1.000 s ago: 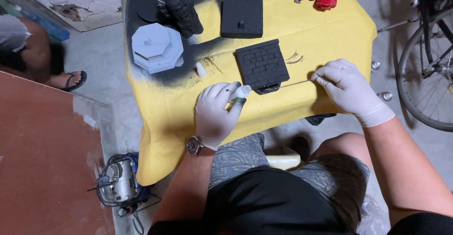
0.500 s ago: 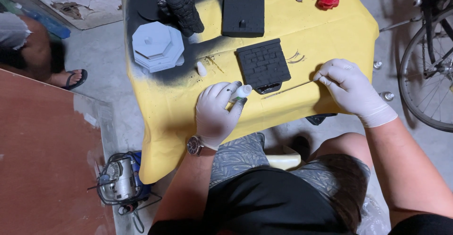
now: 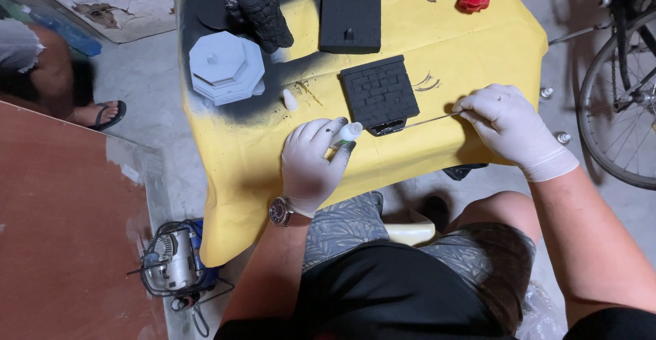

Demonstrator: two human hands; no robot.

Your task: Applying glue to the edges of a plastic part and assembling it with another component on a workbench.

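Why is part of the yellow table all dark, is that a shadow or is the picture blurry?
Head view: sharp, not blurry. The dark patch on the yellow cloth around the grey octagonal piece looks like black spray, not shadow; its edges are speckled. Lighting is even, no glare on the gloved left hand or right hand.

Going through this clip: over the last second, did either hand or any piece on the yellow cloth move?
Hardly anything changed. The right hand drew in slightly toward the black brick-textured panel, keeping its pinch on the thin rod. The left hand kept its grip on the small white bottle in the same spot. The grey octagonal piece, the black square piece and the yellow cloth stayed put.
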